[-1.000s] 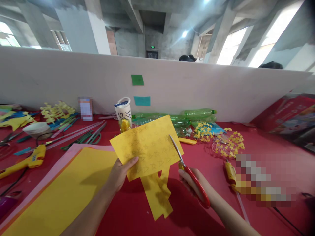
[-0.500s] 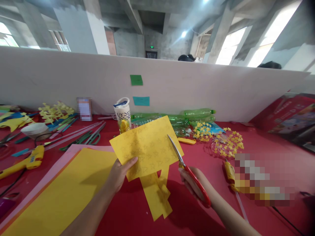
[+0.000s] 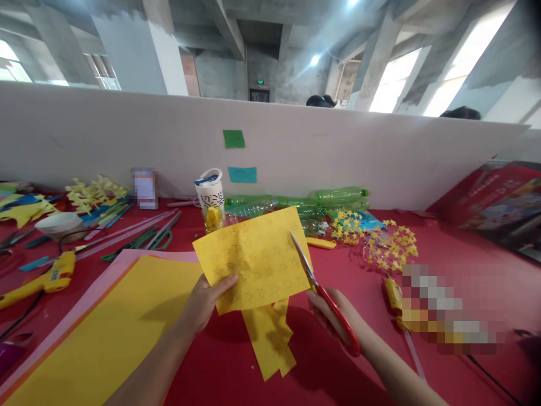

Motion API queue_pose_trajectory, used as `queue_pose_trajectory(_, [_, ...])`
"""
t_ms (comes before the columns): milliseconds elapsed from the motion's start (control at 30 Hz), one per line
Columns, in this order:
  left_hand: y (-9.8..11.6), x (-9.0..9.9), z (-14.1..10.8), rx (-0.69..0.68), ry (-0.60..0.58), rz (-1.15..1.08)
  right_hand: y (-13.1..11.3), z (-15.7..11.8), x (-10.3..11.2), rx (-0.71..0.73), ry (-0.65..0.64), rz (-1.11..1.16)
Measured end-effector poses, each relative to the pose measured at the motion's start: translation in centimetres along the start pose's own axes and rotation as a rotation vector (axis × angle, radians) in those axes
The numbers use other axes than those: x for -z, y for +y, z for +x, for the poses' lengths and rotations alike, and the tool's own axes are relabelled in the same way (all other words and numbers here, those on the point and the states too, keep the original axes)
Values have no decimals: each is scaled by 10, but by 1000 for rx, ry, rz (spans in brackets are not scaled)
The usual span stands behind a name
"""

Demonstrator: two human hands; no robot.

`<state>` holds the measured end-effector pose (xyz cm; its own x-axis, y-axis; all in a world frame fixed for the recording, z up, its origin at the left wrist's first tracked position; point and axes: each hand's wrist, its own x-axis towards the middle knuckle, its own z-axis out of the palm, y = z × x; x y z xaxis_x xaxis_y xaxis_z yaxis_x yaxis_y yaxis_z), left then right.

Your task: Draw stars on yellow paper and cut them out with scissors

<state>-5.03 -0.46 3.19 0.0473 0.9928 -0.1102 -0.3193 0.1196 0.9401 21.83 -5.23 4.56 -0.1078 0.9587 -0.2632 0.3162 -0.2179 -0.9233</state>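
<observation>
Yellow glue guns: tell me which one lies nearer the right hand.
The right glue gun, partly pixelated, with a translucent stick at its rear, lies nearer the right hand; the left glue gun lies at far left.

Star-marked yellow paper (image 3: 257,259) hides part of the left hand (image 3: 207,299). Pixelation blurs the smartphone (image 3: 144,189); the view's left edge cuts off a purple object (image 3: 10,352).

The left grip (image 3: 205,299) pinches the lower left edge of the yellow sheet (image 3: 262,254), thumb (image 3: 227,283) extended across its face; the left forearm (image 3: 156,349), bare, slants up from below it. The right grip (image 3: 336,313) is curled closed just beside its lower right corner, the bare right forearm (image 3: 395,366) angling in from further right.
</observation>
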Motion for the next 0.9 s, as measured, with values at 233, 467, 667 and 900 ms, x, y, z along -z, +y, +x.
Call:
queue_pose_trajectory(233, [-1,1,0,2,8,17,-3,-2,-1,-55,5,35])
queue_pose_trajectory(467, [-1,1,0,11,-1,24,-2,0,-3,-124,33,11])
queue_pose_trajectory(667, [-3,3,-1,29,-15,50,0,0,-2,-83,16,27])
queue_pose_trajectory(900, [1,-2,-5,39,-73,115,2,3,-2,-86,43,11])
